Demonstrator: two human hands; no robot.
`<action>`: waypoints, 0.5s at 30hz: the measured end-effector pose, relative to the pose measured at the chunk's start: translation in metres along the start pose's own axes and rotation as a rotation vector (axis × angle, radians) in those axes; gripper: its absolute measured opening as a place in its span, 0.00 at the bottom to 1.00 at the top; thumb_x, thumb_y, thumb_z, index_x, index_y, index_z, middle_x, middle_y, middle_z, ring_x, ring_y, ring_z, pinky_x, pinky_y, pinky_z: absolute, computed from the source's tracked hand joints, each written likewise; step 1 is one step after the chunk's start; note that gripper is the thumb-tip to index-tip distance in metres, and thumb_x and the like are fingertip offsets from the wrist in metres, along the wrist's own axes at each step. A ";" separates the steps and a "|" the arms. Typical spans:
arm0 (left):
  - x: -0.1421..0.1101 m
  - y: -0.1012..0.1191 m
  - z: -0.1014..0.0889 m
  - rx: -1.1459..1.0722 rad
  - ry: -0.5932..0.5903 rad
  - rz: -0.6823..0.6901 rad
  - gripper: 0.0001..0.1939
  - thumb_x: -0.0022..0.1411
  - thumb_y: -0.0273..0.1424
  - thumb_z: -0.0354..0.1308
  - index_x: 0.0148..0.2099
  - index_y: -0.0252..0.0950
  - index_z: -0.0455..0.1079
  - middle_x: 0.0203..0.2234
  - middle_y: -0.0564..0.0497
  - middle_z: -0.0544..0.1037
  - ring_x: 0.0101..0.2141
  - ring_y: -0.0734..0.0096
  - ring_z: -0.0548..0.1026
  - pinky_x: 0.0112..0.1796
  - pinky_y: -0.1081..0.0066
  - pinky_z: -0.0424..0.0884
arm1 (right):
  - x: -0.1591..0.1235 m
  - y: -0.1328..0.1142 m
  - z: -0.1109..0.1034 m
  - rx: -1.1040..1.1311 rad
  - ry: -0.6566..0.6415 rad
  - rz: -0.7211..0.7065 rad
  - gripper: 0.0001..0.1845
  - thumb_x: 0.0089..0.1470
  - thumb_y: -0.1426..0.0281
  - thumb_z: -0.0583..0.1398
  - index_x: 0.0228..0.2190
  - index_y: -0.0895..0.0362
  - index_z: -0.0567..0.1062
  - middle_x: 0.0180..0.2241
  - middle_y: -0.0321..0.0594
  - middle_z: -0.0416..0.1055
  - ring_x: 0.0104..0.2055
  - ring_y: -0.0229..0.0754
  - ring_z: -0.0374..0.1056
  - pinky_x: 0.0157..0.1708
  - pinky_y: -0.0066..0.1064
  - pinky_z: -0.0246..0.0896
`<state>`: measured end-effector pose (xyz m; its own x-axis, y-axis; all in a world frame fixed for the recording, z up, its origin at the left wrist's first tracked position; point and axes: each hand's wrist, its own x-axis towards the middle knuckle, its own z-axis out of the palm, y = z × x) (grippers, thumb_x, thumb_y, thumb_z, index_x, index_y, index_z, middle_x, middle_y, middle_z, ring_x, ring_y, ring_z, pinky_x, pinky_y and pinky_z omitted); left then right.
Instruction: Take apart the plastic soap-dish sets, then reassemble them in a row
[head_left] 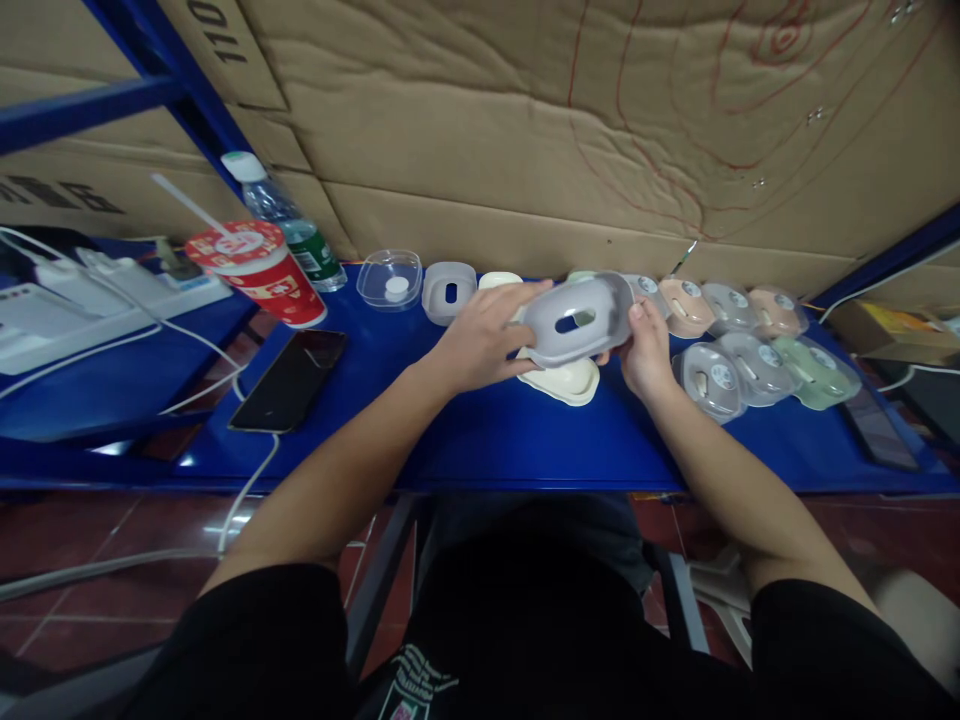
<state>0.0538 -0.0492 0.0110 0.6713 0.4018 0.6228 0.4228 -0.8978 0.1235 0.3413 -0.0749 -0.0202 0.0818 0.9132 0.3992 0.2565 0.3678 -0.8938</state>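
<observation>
"110" runs sideways on the upper-left cardboard strip [244,70]; dark characters [64,196] lower down, round lid stickers [723,377] and shirt print [417,680] are unreadable.

Moderate, soft indoor light covers the cardboard [450,150], dimmer toward the upper right. The shell [609,312] shades darker at its right end. White glare spots the floor [234,528]; the shirt [555,630] sinks to near-black. Wide-angle stretching tilts the frame [150,60], and print on the lids [765,362] is too soft to read.
</observation>
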 end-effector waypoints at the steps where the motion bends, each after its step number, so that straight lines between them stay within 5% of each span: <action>1: -0.001 -0.007 -0.002 0.027 0.025 -0.081 0.17 0.66 0.48 0.69 0.48 0.42 0.77 0.73 0.44 0.65 0.70 0.42 0.65 0.67 0.43 0.62 | -0.001 -0.003 -0.001 -0.061 -0.020 -0.025 0.34 0.65 0.36 0.52 0.58 0.47 0.69 0.37 0.40 0.75 0.21 0.39 0.67 0.19 0.36 0.66; 5: -0.006 -0.032 -0.016 0.186 0.123 -0.494 0.21 0.62 0.47 0.71 0.51 0.41 0.78 0.74 0.44 0.61 0.72 0.37 0.59 0.69 0.43 0.58 | -0.008 -0.016 -0.006 -0.522 -0.230 -0.195 0.28 0.65 0.48 0.62 0.59 0.50 0.73 0.49 0.47 0.78 0.31 0.44 0.74 0.36 0.44 0.74; 8: -0.010 -0.042 -0.025 0.274 0.098 -0.739 0.23 0.62 0.46 0.70 0.55 0.42 0.77 0.75 0.45 0.59 0.71 0.36 0.59 0.68 0.44 0.59 | -0.010 -0.019 -0.009 -0.735 -0.463 -0.268 0.19 0.68 0.59 0.58 0.54 0.52 0.79 0.52 0.48 0.79 0.47 0.53 0.77 0.49 0.48 0.73; 11: -0.012 -0.044 -0.027 0.320 0.024 -0.882 0.23 0.62 0.47 0.68 0.55 0.41 0.78 0.74 0.44 0.60 0.68 0.34 0.63 0.65 0.42 0.62 | -0.010 -0.018 -0.010 -0.806 -0.591 -0.253 0.20 0.69 0.62 0.55 0.54 0.54 0.80 0.54 0.49 0.78 0.56 0.56 0.75 0.54 0.49 0.71; 15: -0.014 -0.045 -0.018 0.368 -0.097 -0.930 0.24 0.64 0.50 0.64 0.52 0.38 0.81 0.71 0.40 0.67 0.64 0.31 0.67 0.62 0.40 0.61 | -0.009 -0.019 -0.013 -0.863 -0.682 -0.193 0.23 0.70 0.55 0.56 0.55 0.53 0.81 0.53 0.49 0.78 0.52 0.56 0.77 0.50 0.48 0.72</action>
<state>0.0141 -0.0178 0.0107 0.0180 0.9429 0.3327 0.9554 -0.1143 0.2724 0.3483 -0.0925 -0.0044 -0.5092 0.8566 0.0836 0.8123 0.5104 -0.2822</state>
